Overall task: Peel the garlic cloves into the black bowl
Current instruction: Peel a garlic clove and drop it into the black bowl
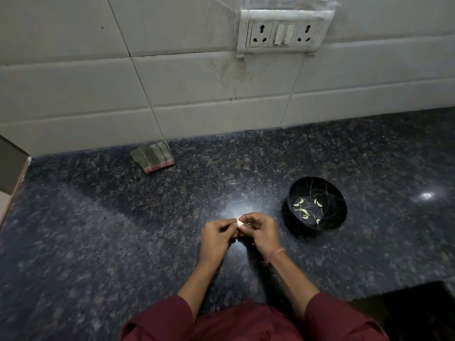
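Note:
Both hands meet above the dark granite counter (123,230). A small pale garlic clove (240,223) is pinched between the fingertips of my left hand (218,236) and my right hand (259,231). Most of the clove is hidden by the fingers. To the right of my hands stands the black bowl (327,227), with thin gold lines inside. Several peeled, pale crescent cloves (306,213) lie on its bottom. The bowl sits about a hand's width from my right hand.
A folded green cloth with a pink edge (153,156) lies near the tiled back wall. A double socket and switch plate (283,32) is mounted on the wall above. A dark cutout (413,313) opens at the counter's front right.

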